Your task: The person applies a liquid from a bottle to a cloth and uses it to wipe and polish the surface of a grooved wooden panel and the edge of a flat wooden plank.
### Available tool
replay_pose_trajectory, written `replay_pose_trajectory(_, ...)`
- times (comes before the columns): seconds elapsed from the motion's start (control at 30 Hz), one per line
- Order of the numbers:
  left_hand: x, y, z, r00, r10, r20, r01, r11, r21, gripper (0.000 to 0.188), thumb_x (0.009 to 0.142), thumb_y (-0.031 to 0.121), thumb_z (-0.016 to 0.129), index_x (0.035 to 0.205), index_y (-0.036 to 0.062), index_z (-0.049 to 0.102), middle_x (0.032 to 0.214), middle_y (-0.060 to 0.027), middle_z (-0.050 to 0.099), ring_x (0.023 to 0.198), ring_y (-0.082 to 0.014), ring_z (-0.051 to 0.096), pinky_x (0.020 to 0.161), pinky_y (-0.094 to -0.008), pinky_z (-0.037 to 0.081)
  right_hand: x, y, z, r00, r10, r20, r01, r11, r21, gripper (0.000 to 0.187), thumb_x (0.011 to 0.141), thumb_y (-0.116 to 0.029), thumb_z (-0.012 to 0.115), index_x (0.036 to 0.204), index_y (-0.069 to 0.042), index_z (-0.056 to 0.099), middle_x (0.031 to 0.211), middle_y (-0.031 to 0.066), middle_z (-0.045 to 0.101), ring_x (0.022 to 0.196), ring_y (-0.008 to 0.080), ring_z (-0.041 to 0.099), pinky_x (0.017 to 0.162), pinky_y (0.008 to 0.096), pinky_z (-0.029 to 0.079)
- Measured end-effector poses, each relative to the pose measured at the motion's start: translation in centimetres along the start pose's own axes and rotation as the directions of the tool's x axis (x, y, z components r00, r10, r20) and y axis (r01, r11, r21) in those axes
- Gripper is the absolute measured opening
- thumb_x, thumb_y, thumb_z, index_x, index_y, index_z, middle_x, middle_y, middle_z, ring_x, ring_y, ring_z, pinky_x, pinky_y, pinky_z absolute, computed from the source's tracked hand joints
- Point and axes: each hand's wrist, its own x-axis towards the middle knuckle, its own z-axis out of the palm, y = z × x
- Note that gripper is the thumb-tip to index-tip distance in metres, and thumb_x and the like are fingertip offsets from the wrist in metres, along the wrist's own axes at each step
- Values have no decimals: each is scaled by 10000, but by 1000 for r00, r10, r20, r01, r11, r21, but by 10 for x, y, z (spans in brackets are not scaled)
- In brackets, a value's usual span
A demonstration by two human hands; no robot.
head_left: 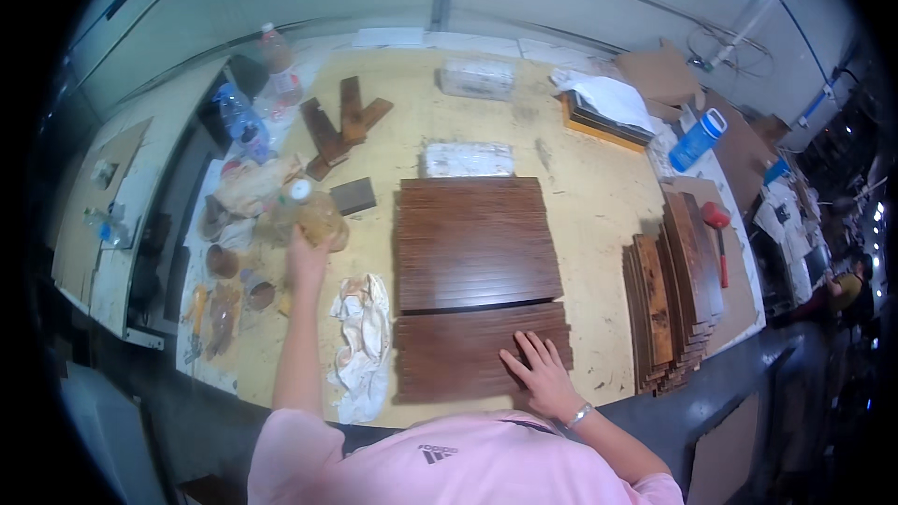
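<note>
My left hand point(310, 251) is closed around a clear plastic bottle point(325, 221) with a white cap and something yellowish-brown in it. The bottle is slightly blurred, and some of my fingers are hidden against it. My right hand point(541, 372) lies flat, fingers spread, on the nearer group of dark brown wooden planks point(449, 355). A narrow dark gap separates these from a larger group of brown planks point(475, 238) behind them. Between my left forearm and the planks is a crumpled, stained white cloth point(361, 346).
Wrapped white blocks point(468, 160) stand behind the planks. More planks point(687, 281) lean in a row at right, beside a red mallet point(716, 217) and a blue bottle point(697, 140). Small cups point(259, 292), a brush point(197, 309) and loose wood pieces point(351, 112) lie at left.
</note>
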Motion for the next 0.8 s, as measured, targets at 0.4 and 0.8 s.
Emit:
replay_pose_trajectory(0.4, -171, -44, 4, 827, 460, 323, -527, 836, 157, 475, 799, 73, 752, 1256, 44, 627, 1253, -190, 605, 1150, -347, 587, 987, -418, 469, 15, 3, -1, 999, 44, 11, -45, 998, 44, 834, 733, -206, 775, 1497, -161, 442, 1630, 235, 226, 1506, 418, 223, 1210, 575, 192)
replay_pose_trajectory(0.8, -70, 32, 22, 974, 178, 143, -78, 848, -524, 203, 917, 47, 633, 1106, -28, 643, 959, -104, 652, 922, -200, 623, 860, -321, 474, 51, 97, 5, 812, 490, -318, -263, 793, 550, 862, 865, -184, 732, 1583, -74, 267, 1655, 260, 140, 1536, 387, 167, 1240, 443, 197)
